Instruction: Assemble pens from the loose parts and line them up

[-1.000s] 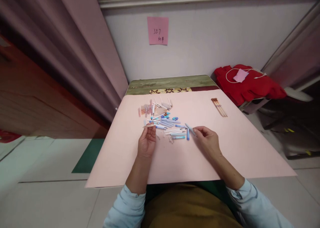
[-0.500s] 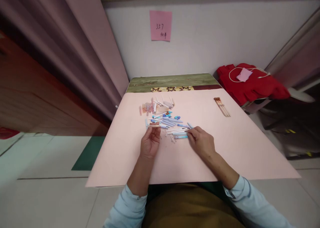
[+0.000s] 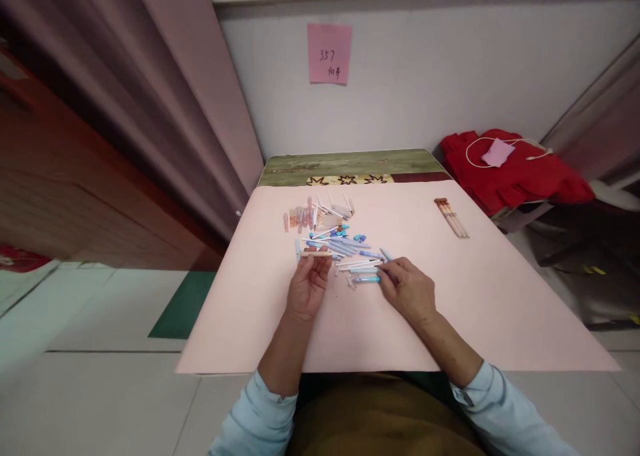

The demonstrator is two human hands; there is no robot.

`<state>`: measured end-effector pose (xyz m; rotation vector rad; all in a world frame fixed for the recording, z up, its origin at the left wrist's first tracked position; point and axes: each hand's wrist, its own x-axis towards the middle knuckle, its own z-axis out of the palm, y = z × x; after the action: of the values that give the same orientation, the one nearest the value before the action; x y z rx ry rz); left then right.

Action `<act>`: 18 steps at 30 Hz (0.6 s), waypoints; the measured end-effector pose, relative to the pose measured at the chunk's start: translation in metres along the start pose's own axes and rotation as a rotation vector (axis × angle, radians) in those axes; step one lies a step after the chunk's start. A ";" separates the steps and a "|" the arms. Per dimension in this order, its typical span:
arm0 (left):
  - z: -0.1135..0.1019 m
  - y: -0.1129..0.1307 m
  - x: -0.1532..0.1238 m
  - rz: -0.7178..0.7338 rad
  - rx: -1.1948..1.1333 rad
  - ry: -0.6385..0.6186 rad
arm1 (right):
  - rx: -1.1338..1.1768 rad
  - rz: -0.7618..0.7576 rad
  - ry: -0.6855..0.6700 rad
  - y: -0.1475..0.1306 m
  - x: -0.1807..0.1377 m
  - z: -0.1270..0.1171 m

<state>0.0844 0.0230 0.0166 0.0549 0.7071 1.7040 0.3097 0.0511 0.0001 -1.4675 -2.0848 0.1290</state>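
My left hand (image 3: 311, 284) is palm up, its thumb and fingers closed on a slim pale pen barrel (image 3: 316, 253) held level over the near left side of the pile. My right hand (image 3: 411, 289) has its fingertips pinched together at the right ends of several white pen refills (image 3: 360, 264) and a light blue pen barrel (image 3: 364, 270). Whether it grips one of them is hidden by the fingers. Between the hands lie a bright blue pen piece (image 3: 367, 280) and small clear bits (image 3: 351, 282). Blue-violet pen barrels (image 3: 345, 245) lie just beyond.
Pinkish clear barrels (image 3: 300, 219) and more white refills (image 3: 334, 209) lie at the back of the pile. Several pens with brown tops (image 3: 451, 217) lie at the right on the pink sheet (image 3: 500, 309). A red cloth (image 3: 515, 176) with a white cable is beside the table.
The whole view has shifted slightly rightward in the frame. Both hands stay almost in place over the pile, the left still holding the pale barrel.
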 end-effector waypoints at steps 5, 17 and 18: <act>-0.001 -0.002 -0.002 -0.001 0.018 -0.048 | 0.027 -0.002 0.015 0.003 -0.002 0.004; -0.003 0.028 -0.001 0.171 -0.165 0.042 | 0.169 0.111 0.077 0.002 -0.001 -0.002; -0.005 0.031 0.000 0.188 -0.178 0.053 | 0.180 0.114 0.080 0.003 -0.001 -0.002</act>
<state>0.0551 0.0180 0.0277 -0.0499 0.6013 1.9490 0.3128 0.0511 0.0002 -1.4570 -1.8748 0.2901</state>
